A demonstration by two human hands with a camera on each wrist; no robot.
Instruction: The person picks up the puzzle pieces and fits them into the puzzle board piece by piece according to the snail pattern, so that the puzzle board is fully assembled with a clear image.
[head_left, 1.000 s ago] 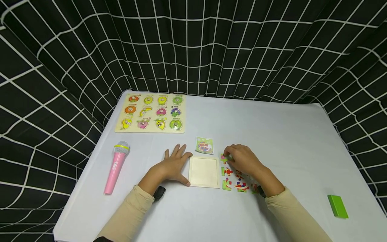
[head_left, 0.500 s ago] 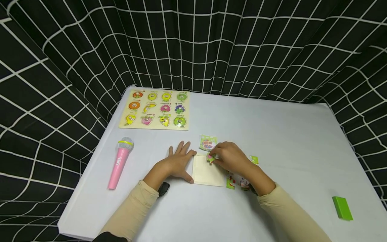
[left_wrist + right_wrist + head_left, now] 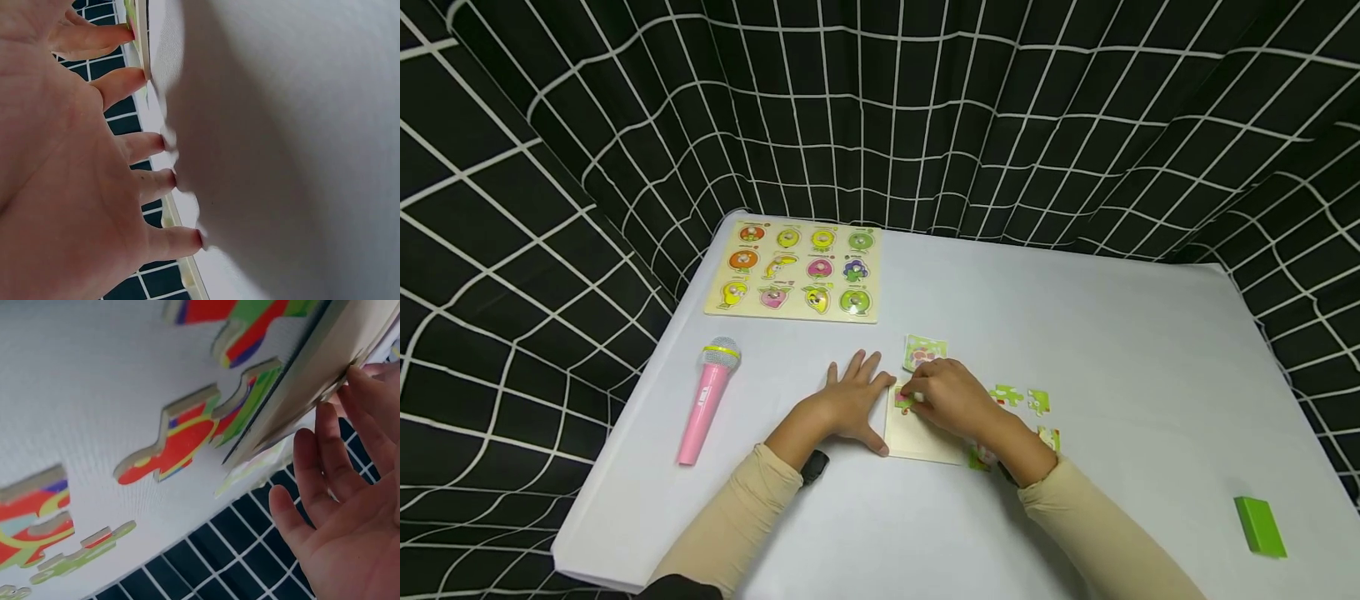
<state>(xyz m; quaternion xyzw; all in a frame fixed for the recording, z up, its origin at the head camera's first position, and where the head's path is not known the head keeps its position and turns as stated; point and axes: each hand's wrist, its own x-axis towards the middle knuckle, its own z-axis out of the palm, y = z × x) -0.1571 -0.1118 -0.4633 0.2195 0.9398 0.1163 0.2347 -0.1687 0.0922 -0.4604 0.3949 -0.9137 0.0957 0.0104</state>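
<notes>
My right hand (image 3: 951, 398) pinches a green-and-pink jigsaw piece (image 3: 901, 400) at the far left corner of a shallow square wooden tray (image 3: 917, 440). In the right wrist view, the thumb and index finger of that hand (image 3: 356, 500) meet at the tray's edge, and the piece itself is barely visible. My left hand (image 3: 852, 408) lies with fingers spread, thumb and index finger against the tray's left side. The left wrist view shows its fingertips (image 3: 156, 142) resting on the white table. Loose jigsaw pieces (image 3: 1007, 395) lie right of the tray, several partly hidden by my right arm.
A small picture card (image 3: 919, 350) lies just behind the tray. Farther back is a fruit peg puzzle board (image 3: 801, 271). At the left lies a pink toy microphone (image 3: 706, 404), and a green block (image 3: 1260, 527) sits at the far right. Dark gridded curtains (image 3: 917, 108) surround the table.
My right hand has picked up the jigsaw piece from the group at the right and carried it left to the tray's far left corner. The left hand stays at the tray's side.
</notes>
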